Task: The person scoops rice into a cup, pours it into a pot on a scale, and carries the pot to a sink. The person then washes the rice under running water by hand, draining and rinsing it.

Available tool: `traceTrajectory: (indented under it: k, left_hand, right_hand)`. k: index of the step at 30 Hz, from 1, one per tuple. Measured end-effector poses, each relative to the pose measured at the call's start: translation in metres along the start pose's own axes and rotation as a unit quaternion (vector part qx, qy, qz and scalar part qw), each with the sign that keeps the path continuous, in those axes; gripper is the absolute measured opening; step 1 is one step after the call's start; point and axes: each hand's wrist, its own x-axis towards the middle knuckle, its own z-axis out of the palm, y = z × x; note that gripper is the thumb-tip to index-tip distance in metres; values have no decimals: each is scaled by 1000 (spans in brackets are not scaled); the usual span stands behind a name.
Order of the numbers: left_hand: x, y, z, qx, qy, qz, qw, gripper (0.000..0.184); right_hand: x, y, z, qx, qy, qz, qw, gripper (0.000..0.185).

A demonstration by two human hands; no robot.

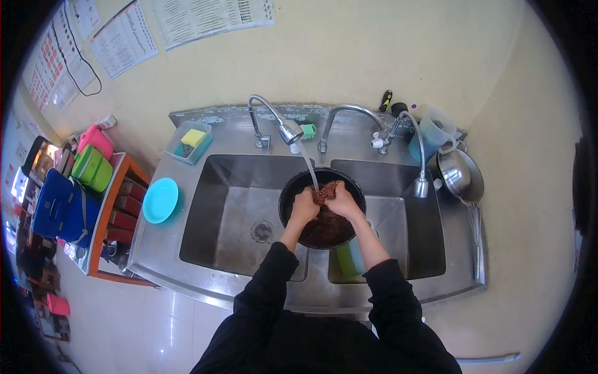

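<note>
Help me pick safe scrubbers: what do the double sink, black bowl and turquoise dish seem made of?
Double sink: probably stainless steel, satin; grey, with soft metallic reflections.
Black bowl: coated metal or plastic, somewhat glossy; its smooth dark wall leaves both possible.
Turquoise dish: likely plastic, smooth; even colour, no metallic glint.

Turquoise plate [161,201], left; plastic tub [198,156] holding yellow sponge [194,138], far left; printed sheets [124,40] on far wall [374,56]; orange-framed rack [107,216] at left, bearing blue bag [59,206] and lime-green container [93,171]; translucent jug [433,129], far right; steel pot [454,172], right; wire whisk [477,246], nearer.
</note>
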Motion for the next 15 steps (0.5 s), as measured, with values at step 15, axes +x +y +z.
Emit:
traceTrajectory:
  k: [15]
  left_hand:
    - [-13,-24,37,347,-274,-34,896,66]
  right_hand:
    - [-12,16,42,-296,-288,81,907,106]
